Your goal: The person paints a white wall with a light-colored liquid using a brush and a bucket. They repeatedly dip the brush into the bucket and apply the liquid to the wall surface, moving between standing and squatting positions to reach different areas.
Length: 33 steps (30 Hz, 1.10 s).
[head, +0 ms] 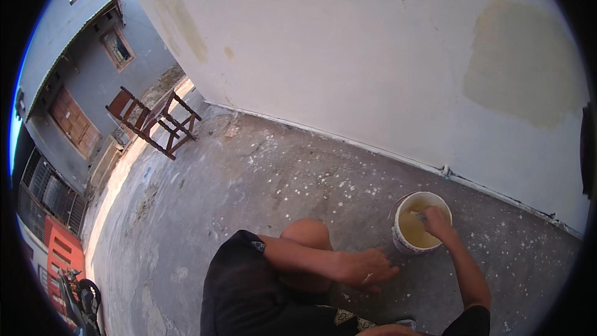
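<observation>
A white plastic bucket (396, 235) stands on the concrete floor, with yellowish-beige paint (413, 231) inside. My right hand (436, 221) is over the bucket's opening, its fingers closed around a small tool whose greyish part shows at the fingertips; what kind of tool it is, I cannot tell. Left of the bucket, my left hand (371, 270) hangs in front of my bent knee with fingers apart and holds nothing. It bears a whitish smear. Beyond the bucket rises a white wall (326, 56) with a large beige patch (522, 65) at the right and smaller beige marks at the upper left.
Paint spots dot the concrete floor (210, 205). A dark wooden chair (154, 121) is near the wall's far corner. A pipe or ledge (373, 149) follows the wall's foot. Farther off at the left are a house with a wooden door (74, 121) and a parked motorcycle (81, 301).
</observation>
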### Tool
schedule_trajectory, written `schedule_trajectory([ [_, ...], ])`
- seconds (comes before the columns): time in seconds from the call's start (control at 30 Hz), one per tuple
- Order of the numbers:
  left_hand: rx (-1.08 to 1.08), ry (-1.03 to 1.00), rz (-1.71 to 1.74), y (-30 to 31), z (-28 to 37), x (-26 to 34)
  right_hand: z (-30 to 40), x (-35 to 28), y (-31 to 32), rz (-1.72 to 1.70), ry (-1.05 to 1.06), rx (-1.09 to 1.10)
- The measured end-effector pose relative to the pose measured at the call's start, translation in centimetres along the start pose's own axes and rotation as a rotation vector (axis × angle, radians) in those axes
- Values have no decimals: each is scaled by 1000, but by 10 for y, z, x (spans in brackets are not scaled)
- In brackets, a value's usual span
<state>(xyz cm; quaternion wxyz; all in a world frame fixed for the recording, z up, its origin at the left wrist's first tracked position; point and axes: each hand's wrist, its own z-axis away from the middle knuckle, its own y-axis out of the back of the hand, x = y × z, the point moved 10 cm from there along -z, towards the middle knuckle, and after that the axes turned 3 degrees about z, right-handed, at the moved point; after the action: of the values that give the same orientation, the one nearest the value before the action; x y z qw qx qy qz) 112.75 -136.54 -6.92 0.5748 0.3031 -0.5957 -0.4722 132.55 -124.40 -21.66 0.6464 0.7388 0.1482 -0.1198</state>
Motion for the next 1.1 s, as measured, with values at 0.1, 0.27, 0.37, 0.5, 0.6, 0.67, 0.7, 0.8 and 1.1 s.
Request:
schedule_trajectory([
  [0.1,-8,8,0,1,1,-1,3,-1,0,119,-39,-104],
  [0.27,-52,45,-6,-5,0,-4,13,-21,8,-27,-11,-270],
  [0.37,-92,53,-19,6,-3,1,13,-32,7,-141,56,-277],
  [0.5,-97,65,-8,7,-2,1,8,-31,11,-188,12,-139],
  [0.6,-110,72,-22,3,-5,-1,5,-8,7,-112,-34,-5],
  [0.67,-126,78,-28,3,-6,-2,10,7,6,-38,-34,49],
  [0.7,-130,82,-31,4,-6,-1,10,6,7,5,-22,52],
  [0.8,-151,97,-32,4,-4,-1,10,0,3,66,-46,-140],
  [1.1,-168,94,-27,1,-6,-1,12,-39,-6,-215,12,-262],
])
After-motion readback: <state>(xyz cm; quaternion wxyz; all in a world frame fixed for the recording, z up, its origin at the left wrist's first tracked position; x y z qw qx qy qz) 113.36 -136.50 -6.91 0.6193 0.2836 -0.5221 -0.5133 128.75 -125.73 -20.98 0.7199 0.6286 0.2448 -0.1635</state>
